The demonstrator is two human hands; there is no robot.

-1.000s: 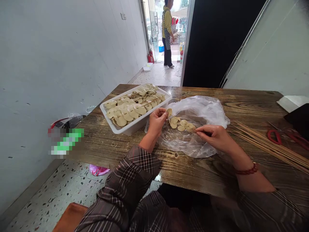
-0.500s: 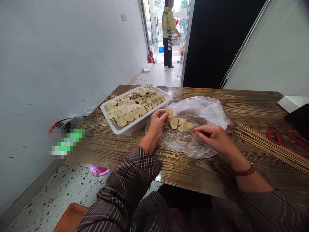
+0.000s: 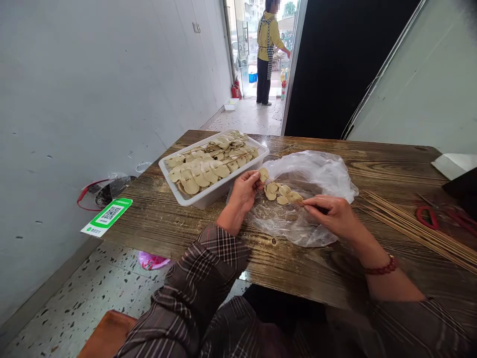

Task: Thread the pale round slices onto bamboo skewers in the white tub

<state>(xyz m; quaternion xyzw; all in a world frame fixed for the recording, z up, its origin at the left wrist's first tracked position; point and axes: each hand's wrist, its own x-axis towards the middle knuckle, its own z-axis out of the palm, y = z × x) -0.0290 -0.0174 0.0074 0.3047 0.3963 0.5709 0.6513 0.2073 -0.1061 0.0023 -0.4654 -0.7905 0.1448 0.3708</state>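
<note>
My left hand [image 3: 245, 191] pinches a pale round slice [image 3: 263, 174] near one end of a thin skewer. At the skewer's other end, the fingertips of my right hand [image 3: 330, 211] are closed on it, beside more slices. Several pale slices [image 3: 283, 191] lie between my hands, over a clear plastic bag [image 3: 320, 169] spread on the wooden table. Which of them are on the skewer is hard to tell. Left of the bag, a white tray [image 3: 203, 200] holds many skewered slices [image 3: 197, 174] in overlapping rows.
Bare skewers [image 3: 413, 226] fan out at the right of the table [image 3: 160, 223], near red-handled scissors [image 3: 427, 217]. A green and white QR card [image 3: 108, 217] lies at the left corner. A person in a yellow top [image 3: 265, 49] stands at the doorway.
The view has shifted slightly, so the scene sits a little further right. The person at the doorway has lowered an arm slightly. Both my hands keep the same hold.
</note>
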